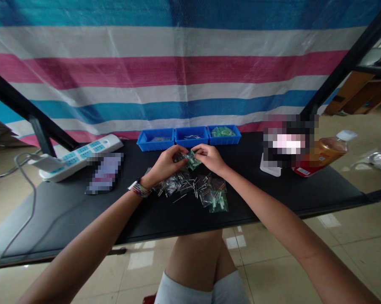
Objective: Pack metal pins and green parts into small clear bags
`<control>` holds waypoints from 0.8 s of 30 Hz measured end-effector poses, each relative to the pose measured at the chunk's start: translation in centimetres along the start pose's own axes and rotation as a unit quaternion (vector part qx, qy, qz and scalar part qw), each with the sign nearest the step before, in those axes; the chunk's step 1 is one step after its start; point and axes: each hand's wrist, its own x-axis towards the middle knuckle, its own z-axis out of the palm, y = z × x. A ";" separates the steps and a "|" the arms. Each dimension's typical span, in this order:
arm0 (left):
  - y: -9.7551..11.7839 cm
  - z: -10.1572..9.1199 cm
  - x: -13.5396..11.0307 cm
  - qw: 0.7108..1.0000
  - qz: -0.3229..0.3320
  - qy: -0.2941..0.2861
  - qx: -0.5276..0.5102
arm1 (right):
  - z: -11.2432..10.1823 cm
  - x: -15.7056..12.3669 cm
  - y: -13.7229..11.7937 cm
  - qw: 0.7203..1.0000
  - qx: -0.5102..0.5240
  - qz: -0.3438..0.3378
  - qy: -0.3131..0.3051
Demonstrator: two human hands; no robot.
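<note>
Both my hands meet above the middle of a black table. My left hand and my right hand are closed in pinches on a small clear bag with green parts, held between them. Below the hands lies a pile of small clear bags and loose metal pins. One bag with green pieces sits at the pile's near right edge. A beaded bracelet is on my left wrist.
Three blue trays stand in a row at the table's back. A white power strip lies at the left, a blurred item beside it. A bottle of amber liquid lies at the right. A striped tarp hangs behind.
</note>
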 end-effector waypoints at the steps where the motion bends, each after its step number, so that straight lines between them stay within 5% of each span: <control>1: 0.0 0.0 -0.1 1.000 -0.005 -0.005 -0.002 | -0.2 0.0 -0.1 1.000 0.010 -0.002 0.018; 5: 0.3 0.0 -0.2 1.000 0.007 0.007 0.023 | -0.7 -0.2 -1.0 0.996 0.073 0.015 0.049; 13: 2.0 -0.9 -0.2 0.982 0.146 0.011 0.117 | -0.5 -0.6 -2.0 0.958 0.261 0.118 0.020; 19: 2.6 -0.8 -0.3 0.991 0.100 0.058 0.074 | -0.6 -1.1 -3.3 0.954 0.260 0.146 -0.040; 24: 2.3 -0.4 -0.1 0.997 0.023 0.071 -0.029 | 0.0 -1.6 -3.5 0.991 0.120 0.054 -0.025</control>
